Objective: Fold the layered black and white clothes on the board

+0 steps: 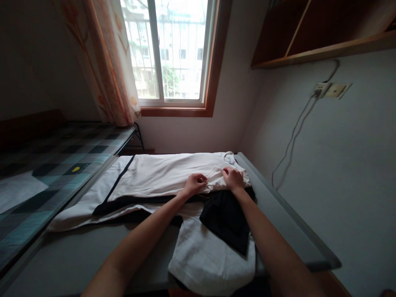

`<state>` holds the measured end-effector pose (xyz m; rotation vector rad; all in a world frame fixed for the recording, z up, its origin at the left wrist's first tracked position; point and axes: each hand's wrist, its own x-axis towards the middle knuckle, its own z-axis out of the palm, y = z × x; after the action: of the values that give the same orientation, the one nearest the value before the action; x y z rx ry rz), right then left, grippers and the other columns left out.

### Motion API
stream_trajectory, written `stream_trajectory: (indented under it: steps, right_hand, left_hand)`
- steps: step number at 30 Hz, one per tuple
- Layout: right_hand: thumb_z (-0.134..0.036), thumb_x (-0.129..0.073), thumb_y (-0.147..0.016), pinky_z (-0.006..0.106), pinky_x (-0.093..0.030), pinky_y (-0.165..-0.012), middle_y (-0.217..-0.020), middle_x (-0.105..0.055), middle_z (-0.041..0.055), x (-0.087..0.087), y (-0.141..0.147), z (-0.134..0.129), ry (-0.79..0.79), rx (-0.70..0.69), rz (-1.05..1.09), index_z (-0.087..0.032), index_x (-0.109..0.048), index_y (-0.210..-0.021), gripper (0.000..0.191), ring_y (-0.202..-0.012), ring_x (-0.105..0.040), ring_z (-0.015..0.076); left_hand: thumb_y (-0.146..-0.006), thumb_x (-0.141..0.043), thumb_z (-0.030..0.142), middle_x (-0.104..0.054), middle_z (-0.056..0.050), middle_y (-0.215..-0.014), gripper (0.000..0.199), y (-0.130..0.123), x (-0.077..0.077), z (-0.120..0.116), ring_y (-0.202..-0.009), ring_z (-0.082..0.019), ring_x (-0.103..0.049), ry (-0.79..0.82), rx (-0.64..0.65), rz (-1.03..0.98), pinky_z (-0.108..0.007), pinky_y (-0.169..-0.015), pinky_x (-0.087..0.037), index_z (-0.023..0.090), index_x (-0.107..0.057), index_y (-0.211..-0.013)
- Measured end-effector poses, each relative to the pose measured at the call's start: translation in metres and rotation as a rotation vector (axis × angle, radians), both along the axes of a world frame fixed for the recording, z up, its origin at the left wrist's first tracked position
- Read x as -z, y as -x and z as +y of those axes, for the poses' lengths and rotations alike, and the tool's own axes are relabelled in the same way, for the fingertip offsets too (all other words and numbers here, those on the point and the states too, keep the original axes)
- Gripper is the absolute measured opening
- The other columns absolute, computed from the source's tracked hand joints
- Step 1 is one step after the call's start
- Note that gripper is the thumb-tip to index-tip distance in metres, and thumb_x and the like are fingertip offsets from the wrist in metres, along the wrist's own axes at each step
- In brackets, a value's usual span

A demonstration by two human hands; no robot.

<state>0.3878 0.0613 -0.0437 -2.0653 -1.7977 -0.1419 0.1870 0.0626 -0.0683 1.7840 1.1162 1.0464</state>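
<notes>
While pinching long white soft-cloth garment (161, 173) with closed left hand (196, 183) and closed right hand (233, 178), spread on grey flat-topped desk (281, 210), centre of frame: apparently straightening or folding. Next, probably calls for pulling taut, then laying flat.

Dim o/all; light mainly from blown-out window (181, 51); upper L v. dark; edges stretched, soft.

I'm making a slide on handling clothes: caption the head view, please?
Left hand and right hand pinch a white cloth garment, with black cloth beside it, on a flat grey table.
</notes>
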Motion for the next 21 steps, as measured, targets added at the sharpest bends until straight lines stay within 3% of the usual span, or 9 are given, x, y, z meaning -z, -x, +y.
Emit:
stream_trajectory:
  steps: [5,12,17,21]
  right_hand:
    - [-0.028,-0.053,-0.089,0.036,-0.046,-0.089,-0.104,-0.076,0.0103,0.005,-0.015,0.002,-0.005,-0.101,0.101,-0.021,-0.072,-0.113,0.031,-0.099,-0.067,0.0246]
    - [-0.039,-0.052,-0.092,0.040,-0.044,-0.089,-0.103,-0.075,0.0106,-0.004,-0.042,-0.008,0.107,0.007,0.091,-0.020,-0.073,-0.108,0.033,-0.104,-0.064,0.0276]
    - [-0.026,-0.045,-0.095,0.043,-0.038,-0.099,-0.133,-0.063,0.0114,-0.006,-0.024,-0.013,0.096,-0.130,-0.073,-0.023,-0.063,-0.131,0.041,-0.121,-0.054,0.0282]
    - [-0.034,-0.039,-0.098,0.043,-0.036,-0.102,-0.141,-0.058,0.0087,0.001,-0.004,-0.012,0.178,-0.242,-0.087,-0.027,-0.063,-0.133,0.043,-0.128,-0.048,0.0287]
  left_hand:
    - [-0.067,-0.072,0.009,-0.072,-0.003,-0.072,0.012,-0.001,-0.001,-0.001,-0.064,-0.013,-0.064,-0.016,-0.023,0.037,-0.023,-0.062,-0.049,0.013,-0.075,-0.078]
    - [-0.071,-0.066,0.008,-0.071,-0.003,-0.075,0.013,-0.002,-0.003,-0.005,-0.069,-0.013,-0.062,-0.065,-0.097,0.091,-0.025,-0.071,-0.051,0.014,-0.076,-0.074]
    - [-0.075,-0.066,0.012,-0.073,-0.003,-0.081,0.014,-0.004,-0.003,-0.007,-0.069,-0.013,-0.063,-0.089,-0.054,0.135,-0.025,-0.072,-0.052,0.015,-0.077,-0.082]
    - [-0.086,-0.062,0.020,-0.073,-0.007,-0.096,0.018,-0.004,-0.004,-0.008,-0.085,-0.017,-0.066,-0.187,0.008,0.182,-0.028,-0.083,-0.052,0.016,-0.077,-0.094]
